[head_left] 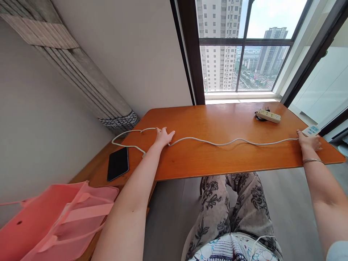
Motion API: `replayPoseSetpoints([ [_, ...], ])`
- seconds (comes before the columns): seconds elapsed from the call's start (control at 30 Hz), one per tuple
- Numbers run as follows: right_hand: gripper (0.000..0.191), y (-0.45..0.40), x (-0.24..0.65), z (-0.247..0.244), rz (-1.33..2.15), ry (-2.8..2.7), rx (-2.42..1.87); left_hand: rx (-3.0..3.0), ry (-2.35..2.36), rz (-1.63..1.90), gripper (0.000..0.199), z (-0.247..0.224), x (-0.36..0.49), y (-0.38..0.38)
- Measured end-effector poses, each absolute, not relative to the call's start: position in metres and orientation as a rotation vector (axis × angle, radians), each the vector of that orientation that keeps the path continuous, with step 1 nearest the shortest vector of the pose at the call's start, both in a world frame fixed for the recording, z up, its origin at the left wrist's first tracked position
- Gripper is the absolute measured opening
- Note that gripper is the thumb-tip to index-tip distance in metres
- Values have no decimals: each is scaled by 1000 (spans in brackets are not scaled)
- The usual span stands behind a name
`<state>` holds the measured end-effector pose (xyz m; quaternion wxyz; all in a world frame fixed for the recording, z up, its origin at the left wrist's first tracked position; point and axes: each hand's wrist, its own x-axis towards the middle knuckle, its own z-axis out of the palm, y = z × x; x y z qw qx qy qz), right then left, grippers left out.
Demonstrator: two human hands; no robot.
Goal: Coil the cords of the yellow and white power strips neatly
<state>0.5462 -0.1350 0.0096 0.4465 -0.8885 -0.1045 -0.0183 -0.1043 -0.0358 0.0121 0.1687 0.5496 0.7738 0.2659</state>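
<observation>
A long white cable (223, 144) runs across the orange-brown table (206, 123), with a loop at its left part. My left hand (164, 137) is on the cable at the table's left side, its fingers closed round the cord. At the right end, my right hand (309, 142) grips a white power strip (311, 130), which juts out past the fingers near the table's right edge. The cable leads up to that hand.
A beige power strip (268, 116) with a black cord lies at the back right. A black phone or tablet (117, 164) lies at the left, near a pink bag (67, 217). Behind the table are a window (241, 41) and a grey curtain (89, 79).
</observation>
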Motion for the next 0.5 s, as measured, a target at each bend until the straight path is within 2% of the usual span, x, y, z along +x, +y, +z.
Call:
replayPoseSetpoints([
  [0.17, 84, -134, 542, 14, -21, -264, -2464, 1645, 2243, 892, 50, -6, -101, -32],
  [0.4, 91, -130, 544, 13, -42, -249, -2512, 1722, 2253, 908, 31, -8, -83, -39],
  [0.5, 92, -127, 551, 8, -59, -253, -2536, 1780, 2207, 915, 29, -4, -79, -41],
])
